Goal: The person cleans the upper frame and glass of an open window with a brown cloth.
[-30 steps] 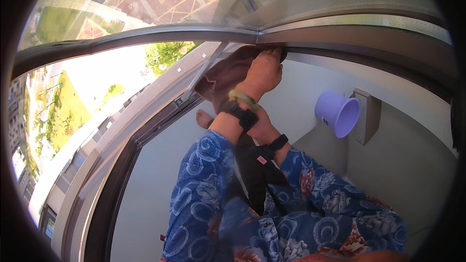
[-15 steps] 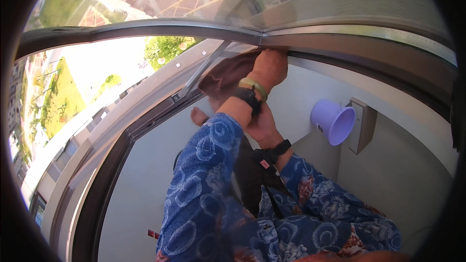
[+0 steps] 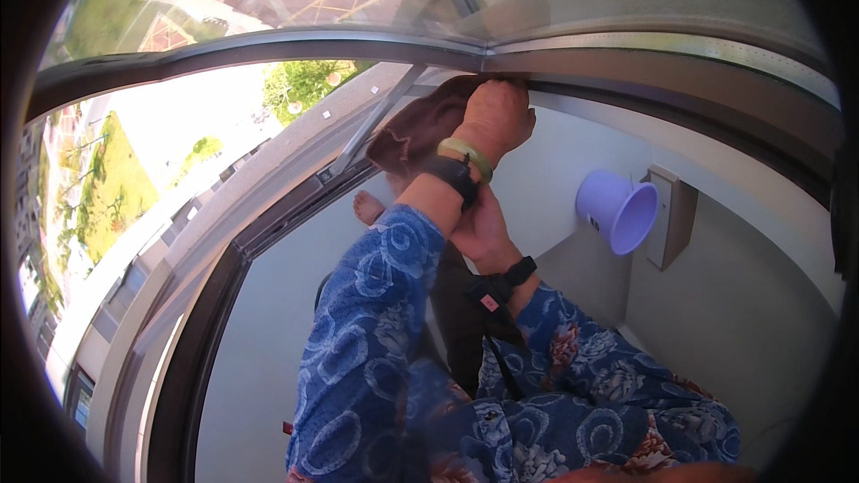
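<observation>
Brown cloth (image 3: 419, 131) is located at the inner corner of the open window, bunched just below the dark sash frame (image 3: 644, 80). The left hand (image 3: 501, 116) lies on the cloth's right end, back upward and fingers curled close to the frame; the fingertips are hidden, so whether they pinch the fabric cannot be told. The right hand (image 3: 483, 228) sits beneath the left wrist, its fingers obscured there; its grip cannot be determined. The left wrist carries a pale green bangle (image 3: 466, 154) and a black wristband (image 3: 452, 177); a second black band (image 3: 519, 271) encircles the right. Immediately left of the cloth, a metal stay arm (image 3: 378, 121) slants across the opening down to the dark window track (image 3: 286, 213), obstructing that side. A bare foot (image 3: 368, 207) shows below the cloth, partly covered by the left sleeve (image 3: 358, 340). Well to the right, a purple bucket (image 3: 608, 206) is tilted with its mouth exposed, beside a grey metal box (image 3: 673, 219) on the wall. Greenery (image 3: 309, 94) is visible outside.
</observation>
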Available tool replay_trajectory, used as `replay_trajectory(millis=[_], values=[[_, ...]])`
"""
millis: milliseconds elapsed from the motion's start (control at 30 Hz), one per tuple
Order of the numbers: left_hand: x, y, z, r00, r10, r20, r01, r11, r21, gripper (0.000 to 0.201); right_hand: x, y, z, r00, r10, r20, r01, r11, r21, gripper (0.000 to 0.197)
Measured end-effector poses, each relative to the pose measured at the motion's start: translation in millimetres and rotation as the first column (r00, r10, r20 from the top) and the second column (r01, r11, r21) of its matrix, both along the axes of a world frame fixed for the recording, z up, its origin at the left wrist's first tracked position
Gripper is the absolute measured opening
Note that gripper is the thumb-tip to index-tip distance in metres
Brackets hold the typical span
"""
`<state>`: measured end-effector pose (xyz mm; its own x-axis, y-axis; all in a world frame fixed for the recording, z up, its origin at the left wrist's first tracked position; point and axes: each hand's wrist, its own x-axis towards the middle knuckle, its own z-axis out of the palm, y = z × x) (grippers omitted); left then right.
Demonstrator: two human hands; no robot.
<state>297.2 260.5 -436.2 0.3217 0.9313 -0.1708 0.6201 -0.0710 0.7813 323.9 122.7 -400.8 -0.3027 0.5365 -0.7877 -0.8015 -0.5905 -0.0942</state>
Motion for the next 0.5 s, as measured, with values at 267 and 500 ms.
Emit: replay_trajectory(millis=[267,500], values=[[-12,-2,-25,0.929,0.186,0.321,-0.209,0.977,0.037,0.016,6,-4,-5,1.000,-0.004,-0.028,0.003,0.999,-0.045,0.045],[-5,-10,-30,0.968,0.218,0.123,-0.222,0.975,0.016,0.023,14,-9,-6,0.988,0.041,-0.152,-0.036,0.999,0.032,0.046]])
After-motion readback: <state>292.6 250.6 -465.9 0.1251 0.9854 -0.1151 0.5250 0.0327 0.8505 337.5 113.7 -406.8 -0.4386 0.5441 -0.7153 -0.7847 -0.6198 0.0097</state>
